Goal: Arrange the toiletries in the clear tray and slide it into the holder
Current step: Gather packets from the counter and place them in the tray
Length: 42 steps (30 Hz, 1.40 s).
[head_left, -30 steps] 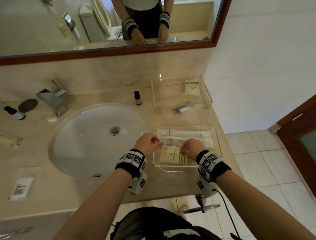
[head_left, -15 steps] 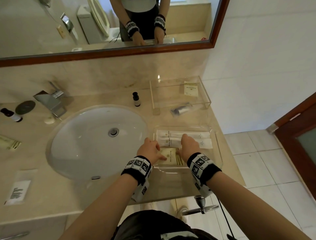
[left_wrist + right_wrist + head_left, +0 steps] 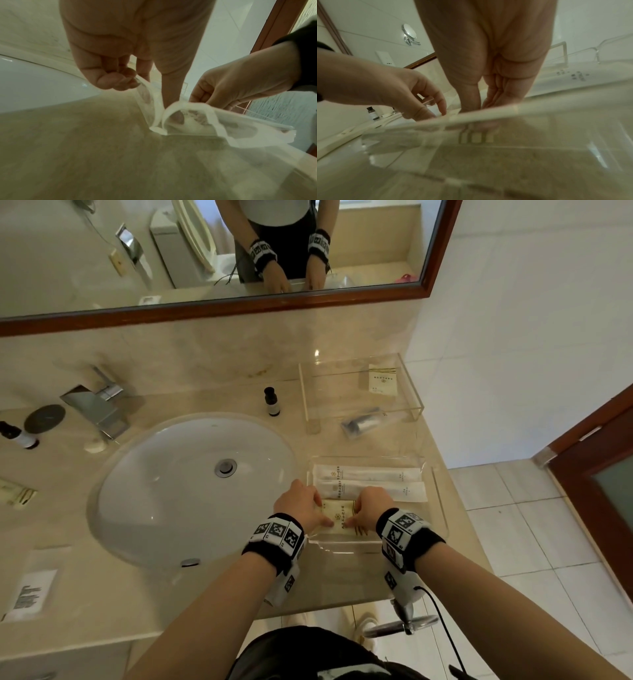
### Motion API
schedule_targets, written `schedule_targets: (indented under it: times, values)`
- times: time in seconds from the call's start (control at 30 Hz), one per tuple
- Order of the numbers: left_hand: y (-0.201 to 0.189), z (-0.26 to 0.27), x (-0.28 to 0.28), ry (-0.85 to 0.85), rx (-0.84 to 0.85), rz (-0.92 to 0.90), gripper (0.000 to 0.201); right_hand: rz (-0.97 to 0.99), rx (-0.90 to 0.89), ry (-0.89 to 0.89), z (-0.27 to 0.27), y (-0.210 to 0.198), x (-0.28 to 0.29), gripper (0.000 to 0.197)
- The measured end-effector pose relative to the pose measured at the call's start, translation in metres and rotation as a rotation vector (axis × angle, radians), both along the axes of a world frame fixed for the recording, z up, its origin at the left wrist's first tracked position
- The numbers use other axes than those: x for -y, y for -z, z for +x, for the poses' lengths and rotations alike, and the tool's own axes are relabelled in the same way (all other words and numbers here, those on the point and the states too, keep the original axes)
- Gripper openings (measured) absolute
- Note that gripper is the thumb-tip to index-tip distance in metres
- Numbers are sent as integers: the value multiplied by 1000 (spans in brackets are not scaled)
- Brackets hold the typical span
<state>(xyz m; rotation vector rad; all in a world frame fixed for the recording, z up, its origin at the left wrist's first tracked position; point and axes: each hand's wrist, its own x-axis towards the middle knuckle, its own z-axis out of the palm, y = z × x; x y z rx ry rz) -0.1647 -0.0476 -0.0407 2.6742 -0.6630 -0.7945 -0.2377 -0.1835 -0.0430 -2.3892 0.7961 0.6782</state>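
Observation:
A clear tray [image 3: 441, 505] sits on the counter right of the sink. It holds two long white packets [image 3: 366, 474] [image 3: 373, 489] and, nearer me, a cream square packet [image 3: 339, 512]. My left hand [image 3: 323, 510] holds the cream packet at its left edge, thumb down inside the tray and fingers curled. On its right edge my right hand [image 3: 352, 513] does the same. The tray's front wall [image 3: 488, 116] hides the fingertips in the right wrist view. The clear holder [image 3: 415, 409] stands behind against the wall, a cream packet [image 3: 382, 380] on top.
A dark tube [image 3: 366, 424] lies at the holder's front. A small dark bottle [image 3: 271, 402] stands behind the sink [image 3: 178, 481], the faucet [image 3: 99, 405] further left. Another bottle [image 3: 20, 436] and loose packets [image 3: 30, 594] lie at far left. The counter's right edge runs beside the tray.
Both hands have lowered the cream packet toward me onto the tray floor in front of the long packets. My head has moved closer.

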Motion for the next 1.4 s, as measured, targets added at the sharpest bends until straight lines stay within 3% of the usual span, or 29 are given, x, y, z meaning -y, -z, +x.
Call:
schedule_targets:
  times: [0.17, 0.37, 0.47, 0.6, 0.73, 0.83, 1.1, 1.2, 1.4]
  values:
    - [-5, 4, -2, 49, -14, 21, 55, 2, -45, -59, 5, 0, 5, 40]
    - [-24, 24, 12, -116, 83, -180, 44, 14, 36, -26, 21, -23, 28, 46]
    - [-31, 37, 24, -155, 75, -224, 31, 11, 183, 115, 40, -43, 55, 48]
    - [-40, 47, 45, -177, 57, -299, 27, -92, 394, 263, 73, -65, 101, 28]
    - [-42, 55, 64, -176, 28, -268, 27, -121, 424, 353, 108, -73, 136, 40]
    - [-40, 62, 73, -184, 15, -250, 24, -145, 347, 419, 130, -64, 153, 62]
    - [-39, 68, 82, -162, -18, -221, 19, -207, 259, 516, 159, -42, 162, 94]
    - [-34, 69, 82, -152, -24, -204, 19, -155, 307, 551, 162, -37, 164, 80]
    - [-28, 65, 80, -155, -27, -202, 18, 4, 414, 523, 154, -39, 169, 28]
